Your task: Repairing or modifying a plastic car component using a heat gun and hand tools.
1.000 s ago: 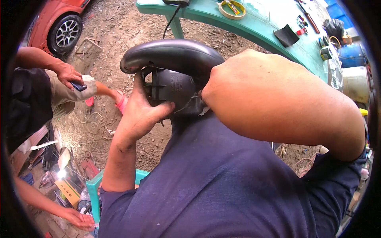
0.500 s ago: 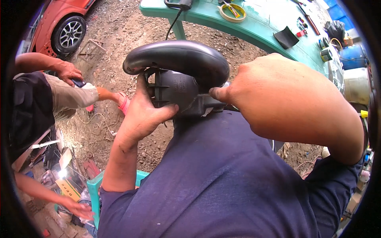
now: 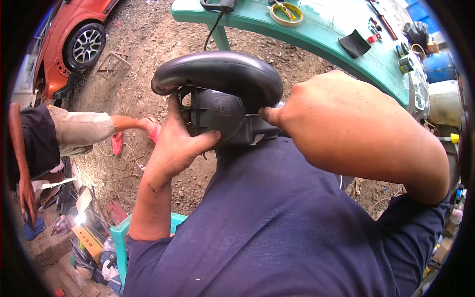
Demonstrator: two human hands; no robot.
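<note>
In front of my chest is a black plastic housing (image 3: 220,110) with a thick, curved, glossy rim, ribs at its left end and a jagged lower edge. My left hand (image 3: 182,141) grips its left end, thumb pressed on the ribbed body and the other fingers mostly hidden behind. At the right end my right hand (image 3: 316,116) is closed, with one digit's tip against the housing just under the rim. A small pale grey bit (image 3: 280,105) shows beside that tip; I cannot make out what it is. Most fingers of this hand are out of sight.
A green table (image 3: 316,37) ahead holds a tape roll (image 3: 286,15), a black sheet (image 3: 355,44) and a corded tool (image 3: 219,5). At left are a person in beige shorts (image 3: 81,126), an orange car (image 3: 62,37) and a yellow box (image 3: 88,242) amid clutter. Blue barrels (image 3: 440,69) stand right.
My hands and the housing keep nearly the same pose. At left, the person's hand with a dark object has left the knee, and the reaching hand below has drawn away from the green plastic edge.
</note>
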